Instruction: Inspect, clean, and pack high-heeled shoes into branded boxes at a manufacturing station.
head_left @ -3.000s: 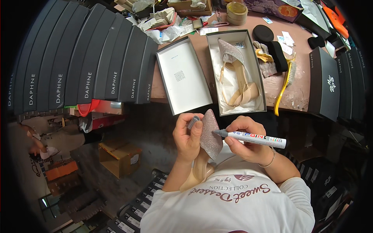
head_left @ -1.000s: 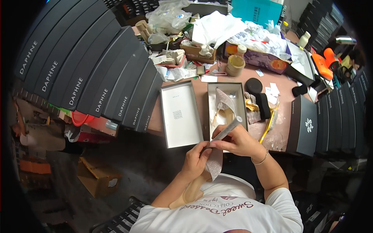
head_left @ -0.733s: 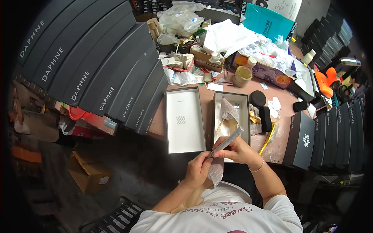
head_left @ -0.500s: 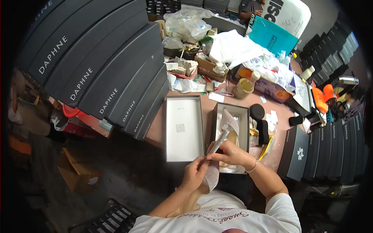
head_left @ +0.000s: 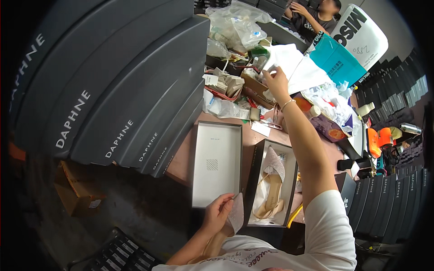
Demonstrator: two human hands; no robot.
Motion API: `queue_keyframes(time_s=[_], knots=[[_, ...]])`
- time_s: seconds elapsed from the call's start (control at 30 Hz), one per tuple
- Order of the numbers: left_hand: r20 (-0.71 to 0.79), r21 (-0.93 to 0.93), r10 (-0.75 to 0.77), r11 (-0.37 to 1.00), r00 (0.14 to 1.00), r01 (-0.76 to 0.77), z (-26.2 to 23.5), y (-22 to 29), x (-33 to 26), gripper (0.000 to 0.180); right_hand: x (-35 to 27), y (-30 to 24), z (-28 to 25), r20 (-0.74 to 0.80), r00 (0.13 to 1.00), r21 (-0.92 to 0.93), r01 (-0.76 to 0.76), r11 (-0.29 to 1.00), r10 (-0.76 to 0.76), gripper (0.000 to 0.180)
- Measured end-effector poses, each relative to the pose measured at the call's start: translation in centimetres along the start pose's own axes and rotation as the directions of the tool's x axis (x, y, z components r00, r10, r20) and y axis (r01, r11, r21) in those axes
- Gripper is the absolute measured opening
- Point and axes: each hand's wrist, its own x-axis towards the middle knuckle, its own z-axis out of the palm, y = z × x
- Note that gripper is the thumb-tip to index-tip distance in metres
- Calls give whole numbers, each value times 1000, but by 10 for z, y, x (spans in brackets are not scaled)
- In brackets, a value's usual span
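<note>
My left hand [head_left: 219,214] grips a glittery, pointed pale pink shoe [head_left: 235,214] with a beige lining, close to my shirt; its heel end is hidden. The matching shoe [head_left: 273,185] lies on white paper inside an open shoe box [head_left: 293,189]. The box's white-lined lid [head_left: 218,153] lies to its left. My right hand [head_left: 276,85] is stretched far forward over the clutter, beside a brown carton [head_left: 257,90] and a white sheet [head_left: 296,67]. Its fingers are bent together, with a small greyish bit at the tips that I cannot make out.
Tall stacks of dark shoe boxes [head_left: 135,90] stand close on the left; more boxes [head_left: 384,203] are at right. Paper tags [head_left: 224,85], plastic bags [head_left: 237,27] and a purple carton [head_left: 329,128] crowd the table's far side. Another person [head_left: 318,22] is at the back.
My right hand has left the shoe and reached far forward. The silver pen-like tube that was in my hands over the shoe is gone from there. My left hand keeps the shoe.
</note>
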Motion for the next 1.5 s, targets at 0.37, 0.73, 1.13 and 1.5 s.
queue_keyframes(time_s=[0.37,0.73,1.13,1.5], knots=[[71,57,15,998,997,-19,13,5,-4,27,28,28,8,289,950,-393,230,890,-117,27],[165,38,118,991,979,-126,12,5,-36,41,-252,-34,-130,436,884,474,-64,878,-171,31],[387,135,230,944,893,-302,44,47,-72,44,-479,50,-245,47,897,466,-410,784,440,18],[454,311,221,869,863,-386,66,54,-72,45,-352,115,-216,-149,982,-146,92,985,-114,18]])
